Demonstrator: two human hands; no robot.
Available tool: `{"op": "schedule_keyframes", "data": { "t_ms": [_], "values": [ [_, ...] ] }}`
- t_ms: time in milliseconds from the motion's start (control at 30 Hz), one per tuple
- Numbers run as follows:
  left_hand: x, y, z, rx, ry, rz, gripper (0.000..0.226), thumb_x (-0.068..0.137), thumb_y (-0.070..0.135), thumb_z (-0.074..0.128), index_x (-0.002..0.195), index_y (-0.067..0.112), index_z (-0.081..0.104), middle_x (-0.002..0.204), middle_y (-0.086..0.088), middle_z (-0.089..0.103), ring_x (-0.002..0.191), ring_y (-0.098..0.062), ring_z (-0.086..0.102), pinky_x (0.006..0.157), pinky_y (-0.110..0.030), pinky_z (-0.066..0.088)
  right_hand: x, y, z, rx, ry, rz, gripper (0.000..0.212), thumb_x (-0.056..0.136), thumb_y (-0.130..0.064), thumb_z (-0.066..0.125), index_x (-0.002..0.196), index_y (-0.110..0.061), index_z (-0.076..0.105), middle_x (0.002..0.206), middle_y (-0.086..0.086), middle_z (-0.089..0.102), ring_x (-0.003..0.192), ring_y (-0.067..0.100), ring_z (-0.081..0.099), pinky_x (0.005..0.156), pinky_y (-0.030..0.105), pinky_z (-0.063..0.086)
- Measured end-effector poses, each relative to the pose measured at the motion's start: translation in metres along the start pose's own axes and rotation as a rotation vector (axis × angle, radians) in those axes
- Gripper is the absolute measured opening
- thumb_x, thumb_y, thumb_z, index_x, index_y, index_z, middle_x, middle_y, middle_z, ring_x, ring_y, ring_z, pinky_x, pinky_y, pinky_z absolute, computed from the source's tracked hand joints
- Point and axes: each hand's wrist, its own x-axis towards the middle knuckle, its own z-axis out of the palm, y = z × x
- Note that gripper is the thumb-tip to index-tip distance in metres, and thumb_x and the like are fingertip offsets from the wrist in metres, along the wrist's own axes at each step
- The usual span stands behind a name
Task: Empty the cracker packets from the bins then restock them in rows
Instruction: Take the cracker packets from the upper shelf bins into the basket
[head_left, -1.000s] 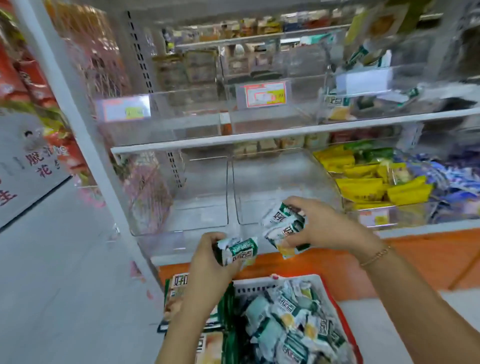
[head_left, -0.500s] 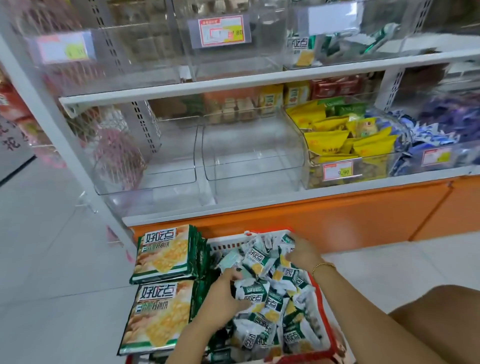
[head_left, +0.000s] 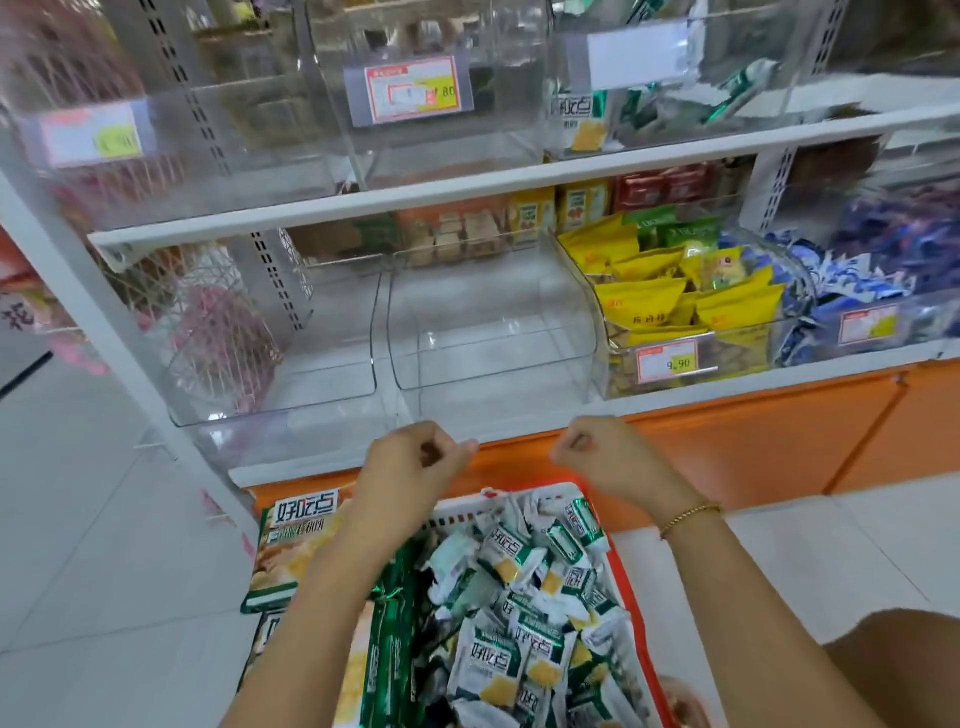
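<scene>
Two handfuls of cracker packets (head_left: 488, 670) that had been held up at the bins a second before now lay in the red basket (head_left: 623, 577) on the near floor, added to the loose heap there. Both hands had dipped into that heap half a second earlier and had since lifted clear of it. The two clear bins (head_left: 493, 332) on the lower shelf, beyond the basket, showed nothing inside. Emptying therefore looked done for this pair, with restocking in rows probably next. The left hand (head_left: 415, 462) hovered over the basket's far rim, fingers curled into a fist and gripping nothing visible. The right hand (head_left: 608, 457), apart to its right, was curled the same way and also empty.
</scene>
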Motion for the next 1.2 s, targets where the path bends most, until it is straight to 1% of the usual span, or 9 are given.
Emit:
{"op": "schedule_keyframes", "data": {
  "t_ms": [100, 233, 333, 433, 633, 800, 1000, 1133, 1200],
  "values": [
    [0.033, 0.066, -0.041, -0.029, 0.169, 0.229, 0.034, 0.086, 0.035, 0.066, 0.062, 0.014, 0.053, 0.052, 0.008, 0.046, 0.047, -0.002, 0.041, 0.048, -0.013, 0.033, -0.014, -0.052, -0.061, 0.114, 0.351, -0.176, 0.018, 0.083, -0.016, 0.07, 0.072, -0.017, 0.056, 0.07, -0.005, 0.057, 0.063, 0.007, 0.051, 0.052, 0.015, 0.035],
    [0.078, 0.148, -0.074, -0.015, 0.258, 0.517, 0.029, 0.085, 0.032, 0.068, 0.064, 0.022, 0.052, 0.057, 0.009, 0.054, 0.053, -0.002, 0.051, 0.053, -0.011, 0.038, -0.02, -0.1, -0.147, 0.128, 0.667, -0.408, 0.035, 0.075, 0.006, 0.062, 0.078, -0.027, 0.053, 0.093, -0.002, 0.059, 0.071, 0.008, 0.052, 0.063, 0.023, 0.04],
    [0.109, 0.192, -0.084, 0.026, 0.302, 0.659, 0.019, 0.087, 0.027, 0.066, 0.075, 0.029, 0.052, 0.08, 0.009, 0.062, 0.077, -0.004, 0.059, 0.069, -0.014, 0.048, -0.002, -0.118, -0.205, 0.068, 0.793, -0.493, 0.029, 0.074, -0.004, 0.065, 0.088, -0.027, 0.055, 0.103, 0.003, 0.06, 0.083, 0.013, 0.056, 0.079, 0.031, 0.048],
    [0.142, 0.219, -0.089, 0.203, 0.326, 0.743, 0.01, 0.089, 0.028, 0.062, 0.096, 0.028, 0.055, 0.103, 0.01, 0.057, 0.095, -0.003, 0.052, 0.08, -0.013, 0.041, 0.029, -0.128, -0.257, -0.032, 0.821, -0.466, 0.023, 0.082, -0.011, 0.068, 0.098, -0.024, 0.058, 0.103, 0.001, 0.059, 0.096, 0.016, 0.055, 0.086, 0.03, 0.045],
    [0.201, 0.242, -0.087, 0.466, 0.263, 0.758, 0.032, 0.091, 0.034, 0.059, 0.121, 0.023, 0.055, 0.126, 0.004, 0.053, 0.111, -0.009, 0.047, 0.091, -0.022, 0.033, 0.084, -0.145, -0.328, -0.323, 0.637, -0.305, 0.014, 0.089, -0.027, 0.066, 0.101, -0.021, 0.065, 0.102, -0.002, 0.061, 0.098, 0.015, 0.055, 0.084, 0.026, 0.039],
    [0.234, 0.245, -0.079, 0.474, 0.215, 0.697, 0.03, 0.089, 0.039, 0.061, 0.115, 0.024, 0.057, 0.125, 0.003, 0.052, 0.103, -0.004, 0.04, 0.087, -0.022, 0.032, 0.125, -0.166, -0.347, -0.647, 0.182, -0.103, 0.042, 0.089, -0.044, 0.061, 0.127, -0.028, 0.056, 0.129, -0.005, 0.053, 0.112, 0.017, 0.052, 0.099, 0.034, 0.04],
    [0.244, 0.234, -0.077, 0.457, 0.222, 0.756, 0.009, 0.084, 0.033, 0.068, 0.091, 0.027, 0.066, 0.113, 0.01, 0.049, 0.104, -0.002, 0.042, 0.087, -0.018, 0.028, 0.193, -0.175, -0.341, -0.572, -0.243, 0.101, 0.074, 0.088, -0.013, 0.066, 0.148, -0.033, 0.028, 0.154, 0.005, 0.027, 0.136, 0.03, 0.035, 0.105, 0.041, 0.04],
    [0.244, 0.231, -0.077, 0.489, 0.223, 0.762, 0.008, 0.084, 0.034, 0.067, 0.091, 0.031, 0.063, 0.111, 0.015, 0.046, 0.099, 0.002, 0.04, 0.084, -0.015, 0.028, 0.216, -0.175, -0.334, -0.67, -0.389, 0.152, 0.07, 0.088, -0.002, 0.063, 0.147, -0.022, 0.033, 0.145, 0.004, 0.042, 0.128, 0.03, 0.047, 0.103, 0.043, 0.046],
    [0.243, 0.231, -0.076, 0.485, 0.225, 0.75, 0.011, 0.084, 0.034, 0.067, 0.094, 0.03, 0.065, 0.116, 0.013, 0.049, 0.097, 0.0, 0.043, 0.084, -0.017, 0.032, 0.217, -0.174, -0.331, -0.713, -0.409, 0.127, 0.058, 0.088, 0.001, 0.06, 0.142, -0.012, 0.042, 0.123, 0.008, 0.06, 0.108, 0.024, 0.062, 0.084, 0.032, 0.057]
  ]
}}
